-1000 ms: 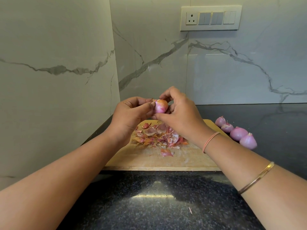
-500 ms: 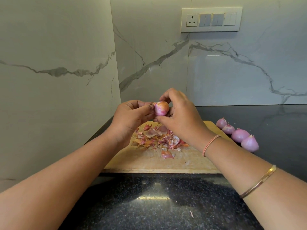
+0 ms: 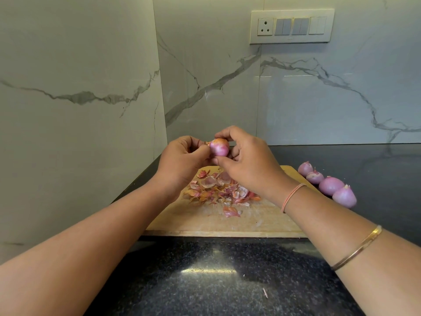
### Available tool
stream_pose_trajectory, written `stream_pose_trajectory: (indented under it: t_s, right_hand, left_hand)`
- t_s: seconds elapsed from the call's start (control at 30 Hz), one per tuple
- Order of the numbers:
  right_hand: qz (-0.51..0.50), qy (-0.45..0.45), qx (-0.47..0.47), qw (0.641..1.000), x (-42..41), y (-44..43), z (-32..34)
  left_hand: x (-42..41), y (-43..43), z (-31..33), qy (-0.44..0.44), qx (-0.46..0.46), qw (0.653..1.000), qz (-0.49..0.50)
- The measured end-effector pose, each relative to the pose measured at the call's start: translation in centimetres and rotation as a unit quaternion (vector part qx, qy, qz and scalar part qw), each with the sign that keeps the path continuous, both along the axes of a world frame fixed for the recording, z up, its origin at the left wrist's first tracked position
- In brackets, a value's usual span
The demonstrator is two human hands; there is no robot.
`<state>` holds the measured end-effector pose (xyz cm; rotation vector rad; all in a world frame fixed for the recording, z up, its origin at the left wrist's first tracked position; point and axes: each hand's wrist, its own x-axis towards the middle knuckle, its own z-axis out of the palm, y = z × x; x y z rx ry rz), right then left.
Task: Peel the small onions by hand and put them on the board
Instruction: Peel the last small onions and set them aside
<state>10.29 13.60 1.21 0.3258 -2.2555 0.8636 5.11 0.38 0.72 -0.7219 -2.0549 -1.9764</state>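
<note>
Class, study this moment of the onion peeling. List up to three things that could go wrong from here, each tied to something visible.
1. The left hand and right hand pinch the onion in the air above the board; it could slip and drop.
2. The four onions seem to lie on the counter beside the board, so they may roll.
3. The peel pile covers the board's middle; scraps may stick to onions set there.

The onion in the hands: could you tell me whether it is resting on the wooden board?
No, the left hand and the right hand hold the onion up in the air, above the board.
</note>
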Motion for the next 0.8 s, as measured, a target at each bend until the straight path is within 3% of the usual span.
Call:
stream_pose_trajectory:
  t_s: [0.23, 0.43, 0.8]
  right_hand:
    - [0.072, -0.072, -0.105, 0.989, -0.13, 0.28, 0.40]
    - [0.167, -0.135, -0.228, 0.950, 0.26, 0.39, 0.62]
    - [0.230, -0.166, -0.270, 0.920, 0.76, 0.50, 0.82]
  left_hand:
    - [-0.18, -0.42, 0.20, 0.064, -0.049, 0.997, 0.018]
    - [-0.21, -0.61, 0.28, 0.107, -0.088, 0.990, 0.038]
    - [-0.40, -0.75, 0.40, 0.081, -0.098, 0.989, 0.073]
